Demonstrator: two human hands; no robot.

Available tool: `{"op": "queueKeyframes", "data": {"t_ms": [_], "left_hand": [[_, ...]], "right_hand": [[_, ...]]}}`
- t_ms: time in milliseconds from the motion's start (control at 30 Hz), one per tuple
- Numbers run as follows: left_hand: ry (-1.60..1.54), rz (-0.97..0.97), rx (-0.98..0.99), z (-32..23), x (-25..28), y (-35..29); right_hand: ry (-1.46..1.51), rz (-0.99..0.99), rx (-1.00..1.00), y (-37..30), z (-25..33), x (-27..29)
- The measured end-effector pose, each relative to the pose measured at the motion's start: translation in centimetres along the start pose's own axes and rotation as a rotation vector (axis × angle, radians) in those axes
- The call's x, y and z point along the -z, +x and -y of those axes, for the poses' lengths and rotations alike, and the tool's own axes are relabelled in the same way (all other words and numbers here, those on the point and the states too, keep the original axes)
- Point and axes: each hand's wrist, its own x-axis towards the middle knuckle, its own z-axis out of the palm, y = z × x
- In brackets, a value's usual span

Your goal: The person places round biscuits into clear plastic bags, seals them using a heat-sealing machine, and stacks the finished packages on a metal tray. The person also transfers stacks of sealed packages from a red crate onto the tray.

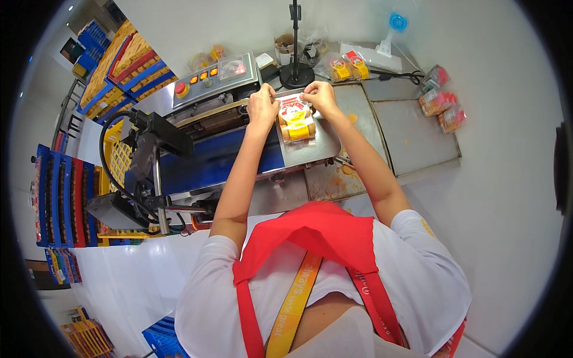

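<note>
A clear plastic bread bag [297, 130] with red, white and yellow print lies on a bright metal plate [322, 149]. Brown rolls or bread show through its lower part. At the bag's upper left edge, the fingers of my left hand [261, 107] are closed on the plastic. My right hand [321, 99] pinches the upper right corner between thumb and fingers. Just left of the plate runs the blue conveyor belt [209, 156] of a sealing machine, whose control box [215, 80] carries lit orange switches and a red knob.
Behind my hands stands a black round stand [296, 76]. Packed bags [349, 67] lie at the back, and more bags [441, 104] lie to the right. A black bracket [158, 137] rises over the belt's left end. Stacked crates [65, 197] stand far left. A small blue fan [397, 22] is at back right.
</note>
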Motion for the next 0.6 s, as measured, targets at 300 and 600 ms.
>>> {"op": "queueKeyframes", "data": {"t_ms": [300, 600], "left_hand": [[0.198, 0.054, -0.122, 0.9, -1.1, -0.7], [-0.010, 0.124, -0.181, 1.6, 1.0, -1.3]], "right_hand": [[-0.875, 0.137, 0.803, -1.6, 3.6, -0.8], [-0.941, 0.300, 0.477, -4.1, 5.7, -2.1]]}}
